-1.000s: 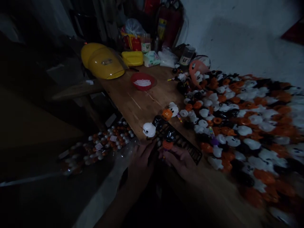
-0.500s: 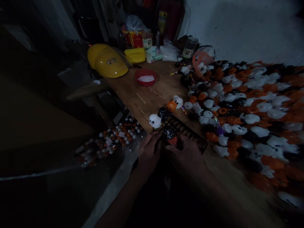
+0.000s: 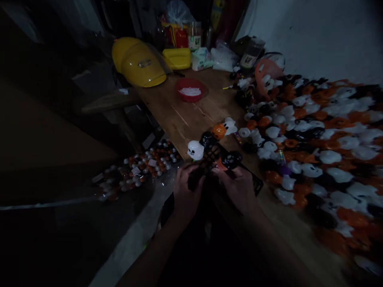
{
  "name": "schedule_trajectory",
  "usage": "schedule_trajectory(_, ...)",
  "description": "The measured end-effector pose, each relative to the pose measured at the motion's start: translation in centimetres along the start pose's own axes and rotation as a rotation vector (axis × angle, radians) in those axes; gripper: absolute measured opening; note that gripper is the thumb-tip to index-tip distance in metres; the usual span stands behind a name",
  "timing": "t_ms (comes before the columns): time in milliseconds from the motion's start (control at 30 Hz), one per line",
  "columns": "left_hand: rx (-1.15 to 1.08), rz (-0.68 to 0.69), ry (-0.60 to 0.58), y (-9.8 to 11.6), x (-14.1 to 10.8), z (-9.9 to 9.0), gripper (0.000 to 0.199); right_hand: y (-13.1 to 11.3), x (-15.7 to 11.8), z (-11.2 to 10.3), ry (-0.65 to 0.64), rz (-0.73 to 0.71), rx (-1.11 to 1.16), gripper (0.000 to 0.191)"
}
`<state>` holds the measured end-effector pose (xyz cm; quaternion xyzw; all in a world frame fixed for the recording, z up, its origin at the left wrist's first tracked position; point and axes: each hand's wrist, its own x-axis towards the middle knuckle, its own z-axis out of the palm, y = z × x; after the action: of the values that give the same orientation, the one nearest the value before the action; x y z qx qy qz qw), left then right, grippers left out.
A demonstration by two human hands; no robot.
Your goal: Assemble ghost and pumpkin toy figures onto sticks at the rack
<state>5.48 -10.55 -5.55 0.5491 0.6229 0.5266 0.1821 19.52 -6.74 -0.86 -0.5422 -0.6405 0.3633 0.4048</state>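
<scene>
At the far left, below the table's edge, a mass of small white, orange and black pieces [image 3: 149, 167] can be seen, with clear plastic showing beside it. Above it, a yellow helmet with a visor [image 3: 139, 61] is set at the corner of the wooden table [image 3: 170, 115], and a yellow box [image 3: 177, 58] is placed just beside it. Nearer the front, the left hand [image 3: 187, 189] is held at the table's edge with its fingers curled; whether anything is gripped there cannot be told, as the inside of the hand is lost in shadow. Beyond it, a red bowl [image 3: 182, 93] is filled with pale, thin pieces. A row is formed by a white ghost head [image 3: 195, 150], a black head [image 3: 207, 139], an orange head [image 3: 219, 130] and a second white head [image 3: 230, 126], along a dark slotted rack [image 3: 214, 153]. Next, a black-and-orange figure [image 3: 231, 160] (tilted, its black top pointed rightward) is pinched by its orange end between the fingers of the right hand [image 3: 239, 189], above the rack. The right side is covered by a heap of ghost and pumpkin heads [image 3: 320, 147].
</scene>
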Motion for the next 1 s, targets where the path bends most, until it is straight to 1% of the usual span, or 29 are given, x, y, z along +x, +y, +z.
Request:
schedule_trajectory(67,0.027,-0.012,0.043,0.1,0.2,0.1,0.028,-0.2,0.5,0.5,0.003,0.003,0.049,0.02)
schedule_trajectory(100,0.043,-0.026,0.046,0.0,0.2,0.2,0.027,-0.3,0.7,0.8,0.003,0.01,0.074,0.018)
schedule_trajectory(200,0.085,-0.088,-0.006,-0.2,0.3,0.4,0.021,-0.3,0.8,1.9,0.009,0.023,0.116,0.014)
schedule_trajectory(267,0.103,-0.112,-0.036,-0.5,0.3,0.5,0.019,-0.1,0.6,2.5,0.038,0.017,0.094,0.014)
schedule_trajectory(367,0.116,-0.106,-0.042,-0.8,0.2,0.6,0.023,0.4,0.3,3.0,0.127,-0.029,0.009,0.014)
schedule_trajectory(433,0.12,-0.104,-0.053,-1.0,0.1,0.5,0.024,0.8,0.2,3.1,0.158,-0.058,-0.032,0.014)
schedule_trajectory(600,0.164,-0.104,-0.099,-0.8,0.2,0.3,0.025,1.5,-0.1,3.1,0.163,-0.157,-0.189,0.015)
schedule_trajectory(700,0.172,-0.042,-0.141,-0.2,0.3,0.2,0.023,1.4,-0.5,3.2,0.153,-0.245,-0.291,0.01)
schedule_trajectory(800,0.156,0.005,-0.135,-0.1,0.4,-0.3,0.019,1.3,-0.6,3.6,0.115,-0.323,-0.376,0.006)
schedule_trajectory(867,0.216,-0.016,-0.158,-0.7,0.5,-0.5,0.018,1.5,-0.5,4.0,0.128,-0.293,-0.371,0.006)
schedule_trajectory(900,0.227,0.018,-0.185,-1.2,0.7,-0.6,0.019,1.7,-0.4,4.3,0.148,-0.271,-0.348,0.006)
schedule_trajectory(933,0.246,0.015,-0.174,-1.7,0.8,-0.6,0.021,1.9,-0.3,4.6,0.177,-0.261,-0.313,0.009)
schedule_trajectory(1000,0.269,0.012,-0.198,-2.7,1.1,-0.5,0.024,2.1,-0.3,4.9,0.172,-0.223,-0.25,0.019)
